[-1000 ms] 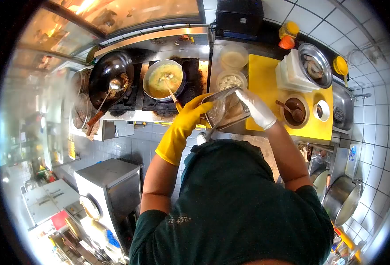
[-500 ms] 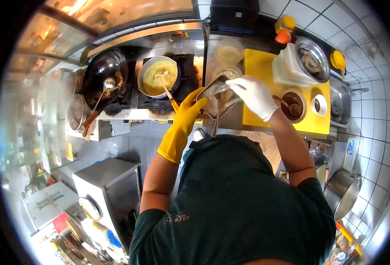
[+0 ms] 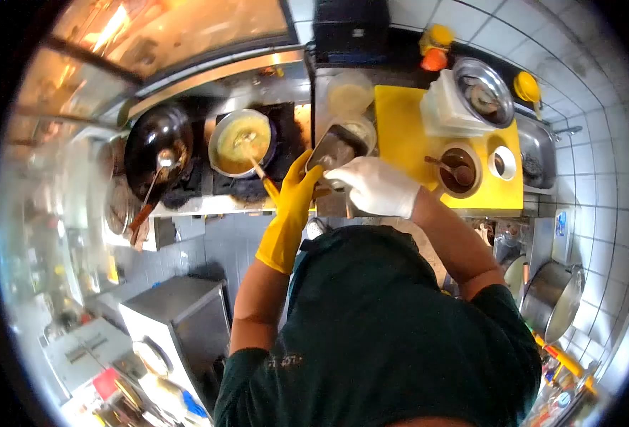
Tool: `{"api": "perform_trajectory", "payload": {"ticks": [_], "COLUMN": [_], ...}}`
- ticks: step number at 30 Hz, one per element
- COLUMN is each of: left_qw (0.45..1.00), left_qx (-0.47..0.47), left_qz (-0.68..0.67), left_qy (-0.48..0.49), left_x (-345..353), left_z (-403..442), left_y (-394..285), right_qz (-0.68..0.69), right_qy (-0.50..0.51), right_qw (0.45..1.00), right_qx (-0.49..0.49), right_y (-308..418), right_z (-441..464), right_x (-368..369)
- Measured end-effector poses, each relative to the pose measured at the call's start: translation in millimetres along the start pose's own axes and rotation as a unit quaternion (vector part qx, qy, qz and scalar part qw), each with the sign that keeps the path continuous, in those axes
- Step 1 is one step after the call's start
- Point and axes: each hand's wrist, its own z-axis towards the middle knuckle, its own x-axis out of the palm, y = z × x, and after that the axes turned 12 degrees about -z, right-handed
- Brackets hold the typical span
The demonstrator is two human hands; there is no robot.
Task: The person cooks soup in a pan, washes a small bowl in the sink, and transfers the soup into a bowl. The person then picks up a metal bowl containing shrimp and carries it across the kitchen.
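My left hand (image 3: 299, 196), in a yellow rubber glove, grips the left side of a rectangular metal tray (image 3: 339, 146). Greyish contents show inside the tray, too blurred to name. Over the tray's near side is my right hand (image 3: 375, 186) in a white glove, its thumb and fingers pinched together; what they hold is too small to make out. Behind the tray stand two round tubs, the nearer one (image 3: 362, 132) partly covered by it. To the left, a pan (image 3: 242, 142) of yellowish liquid sits on the stove with a ladle in it.
A dark wok (image 3: 151, 146) with a ladle is at the left. On the yellow cutting board (image 3: 401, 107) are stacked white containers (image 3: 446, 107) under a metal bowl (image 3: 484, 92), a brown-filled bowl (image 3: 458, 173) and a white cup (image 3: 501, 163). A sink (image 3: 538, 153) lies farther right.
My right hand has come down from the tray's far right side to its near side. The tray has turned and tilted in my left hand, and the clear plastic seen over it earlier is no longer distinct.
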Motion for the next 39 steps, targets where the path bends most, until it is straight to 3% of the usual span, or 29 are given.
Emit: {"api": "perform_trajectory", "payload": {"ticks": [1, 3, 7, 11, 16, 19, 20, 23, 25, 27, 29, 31, 33, 36, 39], "left_qw": [1.0, 0.999, 1.0, 0.998, 0.997, 0.992, 0.992, 0.965, 0.961, 0.969, 0.925, 0.936, 0.937, 0.957, 0.94], "left_qx": [-0.002, 0.017, -0.005, -0.015, 0.009, 0.018, 0.062, -0.06, -0.064, -0.033, -0.054, -0.044, -0.104, -0.076, -0.067], "left_qz": [-0.01, 0.043, 0.023, -0.057, -0.067, -0.085, -0.008, -0.195, -0.219, -0.226, -0.278, -0.301, -0.325, -0.219, -0.294], "left_qy": [0.004, 0.0, -0.021, -0.002, 0.025, 0.089, 0.108, 0.166, 0.156, 0.093, 0.255, 0.18, 0.074, 0.177, 0.16], "left_x": [4.9, 2.2, 20.5, 21.5, 50.5, 76.5, 84.3, 107.3, 136.8, 171.4, 173.4, 204.9, 235.2, 188.6, 222.2], "left_z": [-0.9, 7.3, 5.5, 24.9, 51.4, 58.8, 64.3, 98.4, 119.3, 143.4, 200.6, 213.0, 213.4, 350.4, 326.7], "left_y": [-0.8, 9.2, 5.1, 17.4, 22.1, 22.1, 23.2, 33.1, 27.7, 33.6, 44.8, 35.4, 18.5, 56.0, 34.6], "right_qz": [0.029, -0.066, -0.13, -0.197, -0.313, -0.304, -0.295, -0.253, -0.206, -0.128, -0.062, -0.067, -0.069, -0.074, -0.009], "right_qy": [0.032, -0.01, -0.007, 0.046, -0.054, 0.013, -0.027, -0.127, -0.166, -0.191, -0.215, -0.263, -0.29, -0.271, -0.297], "right_qw": [0.999, 0.997, 0.99, 0.979, 0.947, 0.946, 0.95, 0.955, 0.96, 0.962, 0.95, 0.918, 0.877, 0.814, 0.758], "right_qx": [0.019, -0.034, -0.058, 0.004, 0.046, 0.109, 0.102, 0.089, 0.094, 0.148, 0.218, 0.29, 0.377, 0.509, 0.581], "right_y": [-1.4, -5.3, -11.2, 4.5, 13.5, 21.6, 19.8, 11.7, 7.9, 2.4, -9.6, -35.2, -49.7, -94.4, -133.9], "right_z": [2.8, 3.7, 5.4, -2.9, -23.3, -32.8, -37.9, -61.6, -82.3, -109.6, -145.2, -183.4, -215.5, -267.5, -303.0], "right_x": [2.3, 9.1, 22.5, 10.8, 3.6, -24.5, -27.9, -38.6, -52.9, -66.9, -69.6, -48.8, -38.3, 5.5, 32.5]}}
